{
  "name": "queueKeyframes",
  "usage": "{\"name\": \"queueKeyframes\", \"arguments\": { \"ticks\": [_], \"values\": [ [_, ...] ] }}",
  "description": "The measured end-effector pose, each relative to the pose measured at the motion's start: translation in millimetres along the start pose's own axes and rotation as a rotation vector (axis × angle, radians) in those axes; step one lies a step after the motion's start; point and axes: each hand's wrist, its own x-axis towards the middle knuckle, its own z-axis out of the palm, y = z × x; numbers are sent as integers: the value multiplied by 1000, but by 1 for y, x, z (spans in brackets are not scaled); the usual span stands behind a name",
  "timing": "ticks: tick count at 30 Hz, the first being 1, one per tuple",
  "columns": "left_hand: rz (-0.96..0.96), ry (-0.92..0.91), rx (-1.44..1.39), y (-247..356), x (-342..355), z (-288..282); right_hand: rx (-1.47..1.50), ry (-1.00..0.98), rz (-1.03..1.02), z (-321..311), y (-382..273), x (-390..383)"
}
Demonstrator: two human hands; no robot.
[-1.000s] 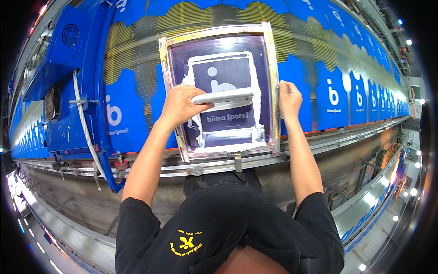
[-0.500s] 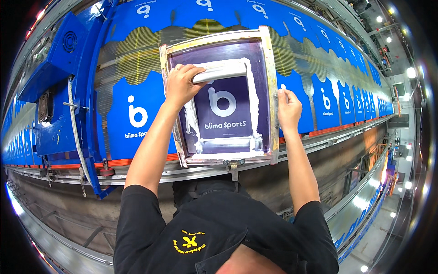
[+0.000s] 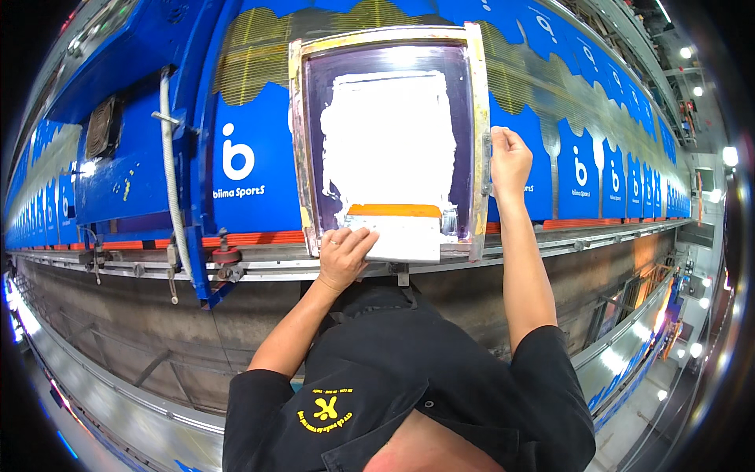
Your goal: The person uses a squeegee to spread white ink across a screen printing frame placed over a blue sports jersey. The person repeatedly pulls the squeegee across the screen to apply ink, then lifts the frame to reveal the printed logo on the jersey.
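A screen-printing frame (image 3: 476,102), with pale, paint-stained bars and a dark purple mesh, lies over the blue fabric pieces in front of me. White ink (image 3: 389,134) covers a large rectangle of the mesh and hides the design under it. At the near end of the frame, my left hand (image 3: 346,253) grips the left end of a squeegee (image 3: 397,236) with a white body and an orange blade. Beside the frame's right bar, my right hand (image 3: 511,164) is closed in a pinch. Whatever its fingertips hold is too small to make out.
Blue cut fabric pieces (image 3: 580,169) with white prints lie in rows along the long table. A blue machine (image 3: 130,169) with a pale hose (image 3: 171,157) stands close on the left. A metal rail (image 3: 275,271) runs along the table's near edge.
My left hand has drawn the squeegee from the frame's far end to its near end. White ink now covers the mesh where the design showed. My right hand stays closed beside the right bar.
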Motion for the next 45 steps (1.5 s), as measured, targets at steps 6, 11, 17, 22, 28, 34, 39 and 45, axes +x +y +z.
{"name": "queueKeyframes", "arguments": {
  "ticks": [6,11,17,22,28,34,39,45],
  "values": [
    [-70,24,-227,1,39,-25,-199,19,-120,-62,7,10],
    [-603,11,-547,-1,61,-2,-261,245,-113,-171,-6,-30],
    [-866,-321,-1076,-21,75,14,118,523,216,-207,-14,-156],
    [-605,-422,-1375,-5,94,-62,61,728,217,-268,-68,-239],
    [-548,-425,-1445,-11,80,-173,-16,824,175,-286,-115,-287],
    [-537,-186,-1289,-64,17,-258,113,675,88,-188,-176,-310],
    [-681,42,-1208,-69,-6,-319,207,450,134,-145,-242,-296],
    [-717,224,-1035,-38,-16,-372,328,172,120,-153,-266,-281]
  ]
}}
